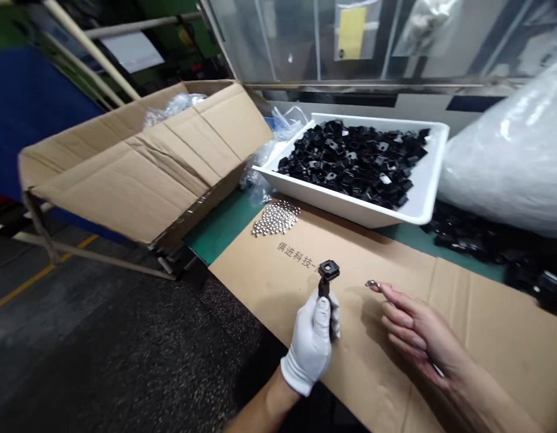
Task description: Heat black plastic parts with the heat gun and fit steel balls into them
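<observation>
My left hand [312,337], in a white glove, is closed round a dark handle-like tool [324,287]. On the tool's upper end sits a small black square part [329,270] with a hole in its middle. My bare right hand [408,328] is to the right, apart from the black part, with thumb and forefinger pinching a small shiny metal piece [373,284]. Its exact kind is too small to make out. A patch of similar shiny metal pieces [277,218] lies on the cardboard sheet [350,373] beyond my left hand.
A white tray [350,207] full of black parts [350,159] stands at the back. On the left is an open cardboard box [138,174] with clear plastic inside. A large plastic bag [512,150] and more black parts [476,234] lie at the right.
</observation>
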Motion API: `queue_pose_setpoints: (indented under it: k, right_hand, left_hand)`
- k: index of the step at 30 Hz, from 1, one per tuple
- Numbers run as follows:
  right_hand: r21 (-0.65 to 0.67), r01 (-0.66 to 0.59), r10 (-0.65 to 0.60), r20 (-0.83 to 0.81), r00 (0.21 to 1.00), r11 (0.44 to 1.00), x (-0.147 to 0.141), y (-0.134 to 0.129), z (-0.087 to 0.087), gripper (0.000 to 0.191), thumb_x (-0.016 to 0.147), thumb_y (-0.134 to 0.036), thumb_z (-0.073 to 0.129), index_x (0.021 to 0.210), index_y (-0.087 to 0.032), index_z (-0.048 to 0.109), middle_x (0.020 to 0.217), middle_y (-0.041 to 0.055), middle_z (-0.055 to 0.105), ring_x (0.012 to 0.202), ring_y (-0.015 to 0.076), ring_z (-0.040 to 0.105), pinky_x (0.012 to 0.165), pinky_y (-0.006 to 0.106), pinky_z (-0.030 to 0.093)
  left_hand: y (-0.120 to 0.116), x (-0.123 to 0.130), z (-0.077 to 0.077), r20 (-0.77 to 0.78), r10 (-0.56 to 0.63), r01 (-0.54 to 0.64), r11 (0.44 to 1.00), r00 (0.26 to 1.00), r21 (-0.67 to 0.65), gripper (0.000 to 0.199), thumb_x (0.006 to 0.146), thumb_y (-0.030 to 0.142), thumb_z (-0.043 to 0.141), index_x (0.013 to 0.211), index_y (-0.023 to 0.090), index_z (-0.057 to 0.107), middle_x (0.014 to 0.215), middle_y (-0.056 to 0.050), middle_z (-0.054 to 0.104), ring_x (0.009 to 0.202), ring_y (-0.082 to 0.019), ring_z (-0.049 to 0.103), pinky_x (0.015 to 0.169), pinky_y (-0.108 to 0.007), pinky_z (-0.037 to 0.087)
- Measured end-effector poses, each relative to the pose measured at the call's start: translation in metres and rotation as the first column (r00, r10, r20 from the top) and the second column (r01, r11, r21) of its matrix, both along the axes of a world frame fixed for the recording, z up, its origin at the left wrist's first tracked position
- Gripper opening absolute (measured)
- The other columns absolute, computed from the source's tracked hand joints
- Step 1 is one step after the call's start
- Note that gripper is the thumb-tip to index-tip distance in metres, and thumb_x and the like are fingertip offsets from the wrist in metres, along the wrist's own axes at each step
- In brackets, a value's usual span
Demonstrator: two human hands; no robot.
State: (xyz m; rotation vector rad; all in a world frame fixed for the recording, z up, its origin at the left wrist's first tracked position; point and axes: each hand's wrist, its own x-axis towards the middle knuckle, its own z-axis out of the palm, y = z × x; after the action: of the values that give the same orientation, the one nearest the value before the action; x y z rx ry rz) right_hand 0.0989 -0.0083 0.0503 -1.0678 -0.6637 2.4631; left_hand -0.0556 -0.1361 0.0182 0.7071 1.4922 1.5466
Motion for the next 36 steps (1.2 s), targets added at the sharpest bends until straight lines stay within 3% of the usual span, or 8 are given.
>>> queue_pose_setpoints:
  k: [4, 7, 10, 13, 16, 24, 30, 36]
  right_hand:
    - [0.092, -0.089, 0.084, 0.057, 0.995, 0.992, -0.073, 0.018, -0.011, 0.015, 0.106, -0.031, 0.060, 0.109, -0.018, 0.065, 0.058, -0.0130, 0.027, 0.040, 0.0050, 0.013, 0.031, 0.014, 0.016]
    - [0.188, -0.141, 0.114, 0.148, 0.982, 0.972, -0.121, 0.032, -0.017, 0.020, 0.107, -0.036, 0.062, 0.113, -0.017, 0.064, 0.070, -0.0076, 0.051, 0.043, 0.0055, 0.037, 0.036, 0.016, 0.033]
    - [0.303, -0.199, 0.124, 0.251, 0.960, 0.932, -0.162, 0.042, -0.024, 0.029, 0.105, -0.041, 0.066, 0.122, -0.017, 0.065, 0.102, 0.0039, 0.068, 0.071, 0.0145, 0.065, 0.059, 0.028, 0.058]
    - [0.423, -0.279, 0.127, 0.352, 0.927, 0.862, -0.193, 0.049, -0.031, 0.033, 0.104, -0.041, 0.067, 0.128, -0.017, 0.065, 0.118, 0.0084, 0.069, 0.092, 0.0217, 0.070, 0.077, 0.039, 0.063]
    - [0.558, -0.371, 0.120, 0.434, 0.893, 0.742, -0.212, 0.053, -0.036, 0.033, 0.104, -0.041, 0.067, 0.127, -0.017, 0.066, 0.120, 0.0089, 0.069, 0.096, 0.0231, 0.070, 0.081, 0.042, 0.063]
    - [0.804, -0.508, 0.013, 0.531, 0.847, 0.310, -0.222, 0.054, -0.033, 0.027, 0.104, -0.040, 0.067, 0.116, -0.017, 0.069, 0.108, 0.0059, 0.071, 0.089, 0.0209, 0.070, 0.080, 0.040, 0.062]
    - [0.853, -0.508, 0.053, 0.506, 0.861, 0.121, -0.214, 0.037, -0.035, 0.028, 0.106, -0.044, 0.063, 0.113, -0.017, 0.069, 0.091, 0.0011, 0.069, 0.071, 0.0161, 0.066, 0.070, 0.035, 0.060]
    - [0.848, -0.530, 0.099, 0.529, 0.843, -0.016, -0.222, 0.025, -0.033, 0.029, 0.107, -0.044, 0.061, 0.119, -0.018, 0.068, 0.093, 0.0018, 0.070, 0.072, 0.0166, 0.067, 0.073, 0.036, 0.060]
  left_hand:
    - [0.000, -0.015, -0.010, 0.006, 0.315, -0.314, 0.945, 0.949, 0.095, 0.045, 0.107, 0.061, 0.042, 0.102, 0.019, 0.059, 0.078, 0.000, 0.056, 0.064, -0.011, 0.053, 0.064, -0.025, 0.047]
    - [0.001, -0.019, -0.015, 0.074, 0.476, -0.481, 0.868, 0.877, 0.125, 0.044, 0.107, 0.061, 0.043, 0.103, 0.019, 0.059, 0.079, -0.001, 0.057, 0.067, -0.012, 0.055, 0.069, -0.026, 0.050]
    - [0.001, -0.019, -0.018, 0.154, 0.510, -0.527, 0.843, 0.846, 0.109, 0.043, 0.107, 0.060, 0.043, 0.104, 0.020, 0.059, 0.080, -0.001, 0.057, 0.067, -0.013, 0.056, 0.071, -0.026, 0.052]
    - [0.000, -0.018, -0.020, 0.181, 0.505, -0.527, 0.843, 0.844, 0.106, 0.043, 0.108, 0.058, 0.042, 0.106, 0.019, 0.059, 0.082, -0.002, 0.057, 0.068, -0.013, 0.056, 0.072, -0.027, 0.053]
    - [-0.002, -0.017, -0.021, 0.191, 0.507, -0.529, 0.844, 0.841, 0.090, 0.043, 0.109, 0.057, 0.040, 0.108, 0.019, 0.060, 0.083, -0.002, 0.058, 0.069, -0.013, 0.056, 0.073, -0.027, 0.054]
    - [-0.004, -0.015, -0.017, 0.214, 0.518, -0.541, 0.838, 0.828, 0.065, 0.044, 0.108, 0.057, 0.040, 0.107, 0.019, 0.061, 0.085, -0.003, 0.058, 0.071, -0.014, 0.057, 0.075, -0.028, 0.055]
    - [-0.003, -0.013, -0.019, 0.265, 0.554, -0.593, 0.800, 0.789, 0.091, 0.044, 0.108, 0.058, 0.040, 0.106, 0.019, 0.061, 0.081, -0.002, 0.057, 0.072, -0.015, 0.057, 0.077, -0.029, 0.053]
    - [-0.004, -0.015, -0.019, 0.305, 0.580, -0.632, 0.767, 0.756, 0.107, 0.045, 0.109, 0.058, 0.038, 0.103, 0.020, 0.061, 0.080, -0.002, 0.058, 0.072, -0.015, 0.058, 0.078, -0.029, 0.050]
